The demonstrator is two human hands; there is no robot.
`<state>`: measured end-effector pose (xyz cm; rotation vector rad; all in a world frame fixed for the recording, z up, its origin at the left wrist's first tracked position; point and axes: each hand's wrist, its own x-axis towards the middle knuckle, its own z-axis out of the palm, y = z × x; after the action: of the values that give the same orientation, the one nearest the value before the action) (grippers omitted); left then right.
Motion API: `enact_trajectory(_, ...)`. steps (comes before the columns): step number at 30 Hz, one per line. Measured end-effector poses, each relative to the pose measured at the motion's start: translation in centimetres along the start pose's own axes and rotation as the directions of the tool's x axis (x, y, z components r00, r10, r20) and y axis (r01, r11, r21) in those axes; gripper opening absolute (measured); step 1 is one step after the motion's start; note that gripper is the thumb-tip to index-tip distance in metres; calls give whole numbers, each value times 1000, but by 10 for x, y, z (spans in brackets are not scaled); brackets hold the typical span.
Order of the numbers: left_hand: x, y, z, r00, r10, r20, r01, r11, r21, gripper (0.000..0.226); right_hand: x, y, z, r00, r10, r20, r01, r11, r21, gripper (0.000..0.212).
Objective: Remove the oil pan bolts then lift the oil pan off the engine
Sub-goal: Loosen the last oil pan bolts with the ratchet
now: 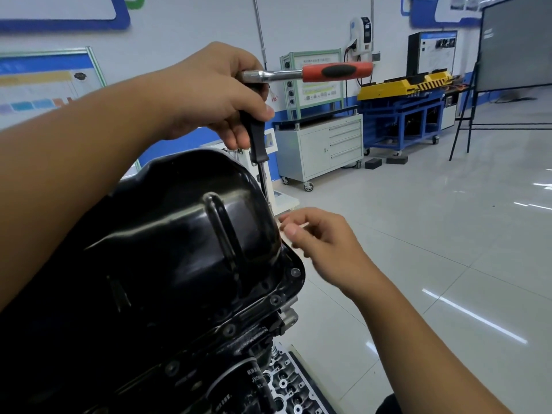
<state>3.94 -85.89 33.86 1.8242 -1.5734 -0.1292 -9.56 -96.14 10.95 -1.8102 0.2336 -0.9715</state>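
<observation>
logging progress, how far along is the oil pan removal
Nothing looks finished: the oil pan sits on the engine and several bolts remain in the near flange. In hand: the left hand grips the ratchet and its extension, which runs down behind the pan's far edge; the right hand hovers beside the flange. Left: the visible bolts, then lifting the pan.

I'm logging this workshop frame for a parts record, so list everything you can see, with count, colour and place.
oil pan: one, black, on the engine, lower left
bolts: several in view, dark, along the pan's flange
ratchet: one, red and black handle, top centre
extension bar: one, black, running down behind the pan's far edge
cabinet: one, white, on wheels by the wall
bench: one, blue and yellow, right background
left hand: grips the ratchet head and bar
right hand: empty, fingers loosely curled beside the pan
</observation>
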Motion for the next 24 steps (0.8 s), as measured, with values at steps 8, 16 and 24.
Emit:
enact_trajectory(8, -5, 5, -2, 999, 42, 26, -41, 998, -51, 8, 2, -37, 1, 913, 407, -30, -231, 576, 784, 24)
enact_trajectory(16, -10, 15, -2, 995, 100, 28, -99, 994, -39, 9, -12, -82, 4, 796, 598, 93, -322, 289, 902, 54)
enact_trajectory(24, -24, 44, 19, 966, 232, -115, -241, 968, -69, 17, -33, -125, 7, 816, 577, -23, -209, 331, 920, 38)
